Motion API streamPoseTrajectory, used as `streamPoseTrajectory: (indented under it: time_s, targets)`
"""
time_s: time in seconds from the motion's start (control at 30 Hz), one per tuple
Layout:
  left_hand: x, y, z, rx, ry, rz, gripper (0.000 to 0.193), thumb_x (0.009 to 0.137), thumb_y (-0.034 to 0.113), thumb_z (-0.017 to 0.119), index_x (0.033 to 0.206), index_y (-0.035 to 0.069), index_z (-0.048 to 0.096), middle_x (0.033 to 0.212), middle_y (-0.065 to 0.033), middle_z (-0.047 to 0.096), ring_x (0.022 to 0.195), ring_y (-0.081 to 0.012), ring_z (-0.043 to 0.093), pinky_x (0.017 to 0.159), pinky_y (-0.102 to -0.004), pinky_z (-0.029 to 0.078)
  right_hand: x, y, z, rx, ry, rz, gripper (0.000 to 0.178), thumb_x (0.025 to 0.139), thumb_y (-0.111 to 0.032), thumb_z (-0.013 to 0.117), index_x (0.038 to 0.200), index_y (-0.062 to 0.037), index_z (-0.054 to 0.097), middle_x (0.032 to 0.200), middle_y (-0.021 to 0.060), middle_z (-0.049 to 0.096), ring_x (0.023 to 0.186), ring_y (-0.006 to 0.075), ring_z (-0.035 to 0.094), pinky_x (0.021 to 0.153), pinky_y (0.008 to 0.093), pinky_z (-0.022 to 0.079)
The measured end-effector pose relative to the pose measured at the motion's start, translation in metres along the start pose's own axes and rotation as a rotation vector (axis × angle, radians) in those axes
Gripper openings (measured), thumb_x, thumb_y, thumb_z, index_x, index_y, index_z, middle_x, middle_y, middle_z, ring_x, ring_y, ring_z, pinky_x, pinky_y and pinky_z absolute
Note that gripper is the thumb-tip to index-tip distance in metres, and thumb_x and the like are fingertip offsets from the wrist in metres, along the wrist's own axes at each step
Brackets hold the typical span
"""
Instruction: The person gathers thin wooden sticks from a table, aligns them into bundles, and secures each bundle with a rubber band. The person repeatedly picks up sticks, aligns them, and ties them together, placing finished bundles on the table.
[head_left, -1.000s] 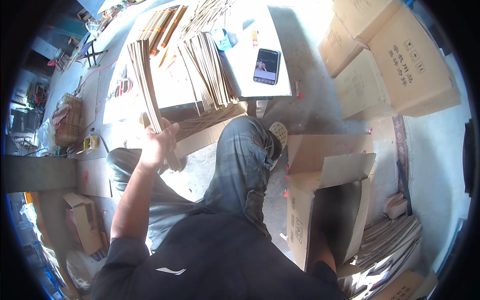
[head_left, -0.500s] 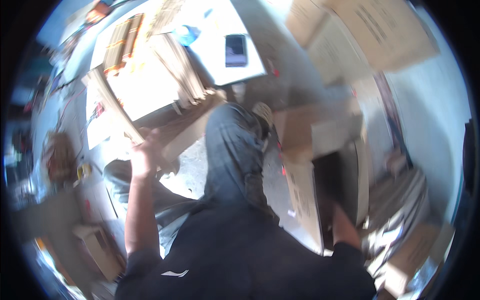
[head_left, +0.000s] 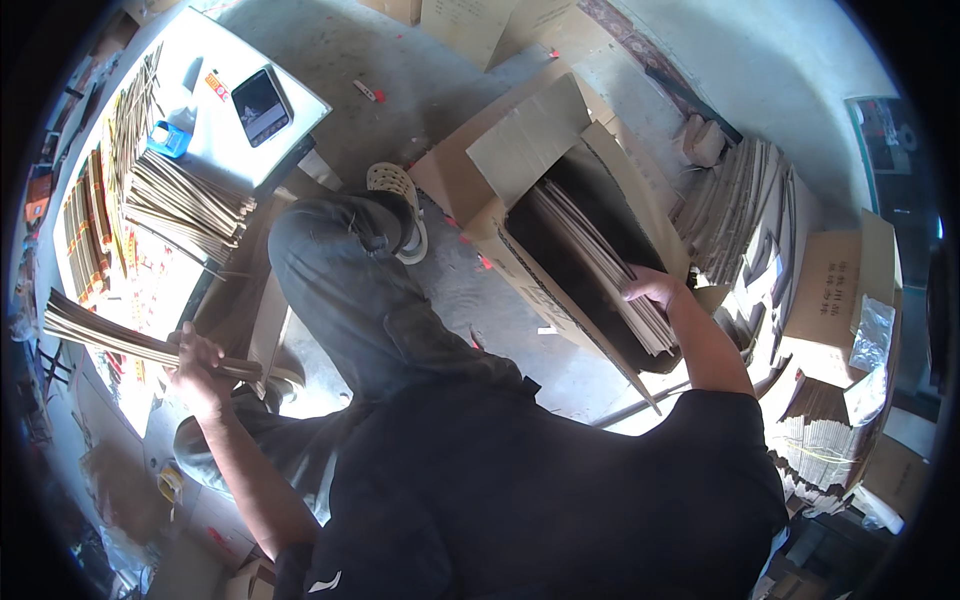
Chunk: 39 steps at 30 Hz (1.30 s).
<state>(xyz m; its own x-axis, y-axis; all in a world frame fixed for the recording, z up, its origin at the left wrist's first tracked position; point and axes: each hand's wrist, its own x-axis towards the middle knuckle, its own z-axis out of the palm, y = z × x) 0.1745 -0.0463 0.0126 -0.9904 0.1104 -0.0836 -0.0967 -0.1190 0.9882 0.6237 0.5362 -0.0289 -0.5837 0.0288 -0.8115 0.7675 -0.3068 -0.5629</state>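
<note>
Shirt (head_left: 560,480): black, short-sleeved, plain cloth, set back between both hands. Left sleeve (head_left: 292,572) and right sleeve (head_left: 715,425): black, each ending well behind its own hand, left hand (head_left: 200,378) and right hand (head_left: 655,288), both bare. Marking (head_left: 325,581): one, small, white, curved, behind the left hand. Trousers (head_left: 350,300): dark grey, loose, creased, between the hands. Clog (head_left: 392,183): cream, perforated, forward of both hands.
</note>
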Motion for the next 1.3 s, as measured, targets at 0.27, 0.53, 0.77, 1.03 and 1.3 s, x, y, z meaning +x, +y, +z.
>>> streamPoseTrajectory:
  time_s: [0.27,0.53,0.77,1.03,1.3]
  targets:
    - [0.003,0.004,0.011,0.007,0.025,0.022,0.023,0.097,0.013,0.07,0.08,0.01,0.055,0.058,0.0032,0.039,0.05,-0.0087,0.036,0.053,-0.0282,0.038,-0.056,-0.018,0.012,0.11,0.049,-0.029,0.089,0.063,-0.02,0.085,0.141,0.0001,0.048,0.111,0.0161,0.068,0.099,0.0279,0.07,0.094,0.0417,0.057]
    - [0.009,0.006,-0.025,-0.025,0.086,0.083,0.019,0.098,0.018,0.062,0.086,0.003,0.062,0.062,0.0011,0.049,0.053,-0.0111,0.045,0.056,-0.0287,0.043,-0.098,-0.073,0.057,0.265,0.233,-0.169,0.092,0.059,-0.009,0.08,0.143,0.0007,0.046,0.111,0.0255,0.067,0.096,0.0367,0.071,0.089,0.0493,0.061]
    - [0.031,0.076,-0.017,0.283,0.278,-0.138,0.038,0.095,0.03,0.07,0.066,0.006,0.062,0.058,-0.0016,0.057,0.053,-0.0133,0.053,0.054,-0.0297,0.044,-0.024,-0.2,0.191,0.074,-0.201,-0.433,0.087,0.058,-0.015,0.084,0.136,0.0014,0.05,0.107,0.0196,0.065,0.089,0.0283,0.068,0.075,0.041,0.058]
    - [0.083,0.056,-0.095,0.177,0.222,-0.016,0.037,0.095,0.029,0.071,0.069,0.007,0.059,0.058,-0.0016,0.055,0.052,-0.0129,0.052,0.054,-0.0312,0.043,0.161,-0.355,0.436,-0.35,-0.371,-0.539,0.059,0.083,-0.012,0.073,0.136,0.001,0.049,0.115,0.0154,0.066,0.1,0.0236,0.07,0.083,0.0355,0.058]
    - [0.11,0.052,-0.116,-0.296,0.185,-0.041,0.021,0.093,0.01,0.073,0.079,0.006,0.058,0.058,0.0003,0.05,0.047,-0.0095,0.047,0.047,-0.0268,0.04,0.312,-0.412,0.573,-1.06,0.189,-0.755,0.087,0.085,-0.022,0.078,0.155,-0.0006,0.031,0.129,0.0236,0.064,0.117,0.0339,0.065,0.101,0.0422,0.053]
